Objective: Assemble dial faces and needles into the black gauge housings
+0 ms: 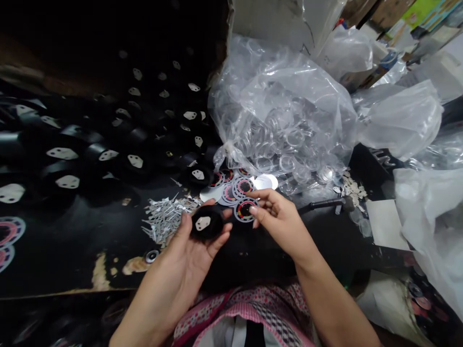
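Note:
My left hand (190,258) is wrapped round a black round housing (217,225) with a small white plate (203,223) at its middle. My right hand (280,214) pinches the edge of a printed dial disc (242,212), black in the centre with red and yellow marks and a grey rim. The disc is just right of the housing. Behind it lie more dial discs (243,187), overlapping, and another black housing (197,175). Left of the held housing is a heap of small grey pointers (162,219).
A clear plastic bag (282,86) of transparent rings stands behind my hands. Many black housings with white plates (135,161) fill the back left. A black-handled tool (321,204), small pale pieces (354,190) and a white card (387,224) lie to the right. The table's front edge (65,292) is near me.

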`<state>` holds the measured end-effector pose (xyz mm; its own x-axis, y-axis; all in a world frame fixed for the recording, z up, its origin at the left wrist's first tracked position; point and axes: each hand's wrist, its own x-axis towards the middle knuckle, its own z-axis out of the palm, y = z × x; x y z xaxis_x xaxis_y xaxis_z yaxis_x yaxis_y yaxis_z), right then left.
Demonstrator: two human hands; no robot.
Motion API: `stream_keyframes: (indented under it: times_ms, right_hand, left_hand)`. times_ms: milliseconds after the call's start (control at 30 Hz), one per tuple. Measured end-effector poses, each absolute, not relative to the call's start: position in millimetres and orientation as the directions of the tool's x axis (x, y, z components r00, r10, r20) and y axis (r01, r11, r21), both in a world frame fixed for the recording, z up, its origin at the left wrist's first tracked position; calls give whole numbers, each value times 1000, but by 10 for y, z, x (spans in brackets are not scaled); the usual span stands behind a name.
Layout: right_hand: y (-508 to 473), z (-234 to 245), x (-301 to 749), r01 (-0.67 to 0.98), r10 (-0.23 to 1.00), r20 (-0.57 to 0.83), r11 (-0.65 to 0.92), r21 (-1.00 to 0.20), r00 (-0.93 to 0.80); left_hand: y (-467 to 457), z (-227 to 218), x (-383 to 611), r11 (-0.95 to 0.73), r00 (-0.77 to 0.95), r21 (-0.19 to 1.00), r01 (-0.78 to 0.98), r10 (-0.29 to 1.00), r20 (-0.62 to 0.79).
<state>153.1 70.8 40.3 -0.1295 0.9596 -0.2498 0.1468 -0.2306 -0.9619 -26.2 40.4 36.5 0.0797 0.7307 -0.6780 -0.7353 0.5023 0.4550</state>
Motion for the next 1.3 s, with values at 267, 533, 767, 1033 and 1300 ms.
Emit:
stream_keyframes:
  times_ms: [267,533,767,1033,1300]
  right_hand:
    - [624,565,1223,424,995,25,64,-904,-98]
    - [670,551,1251,394,963,-200,-115,-912,-182]
    - [692,550,1302,428,951,-236,-132,-894,-199]
    - [702,538,1300,500,950,-258,-139,-855,-177]
    - [568,525,1222,460,876,-265,-57,-886,-403]
  left_hand:
    - [315,307,-151,467,56,588,-661,812,-581]
    - [284,184,-183,471,53,725,-504,854,-518]
    - [263,124,-210,472,119,739,-481,870,-478]
    - [212,39,-239,437,148,819,-371,899,-412]
    - [40,66,-446,473,-11,840,-267,870,-493]
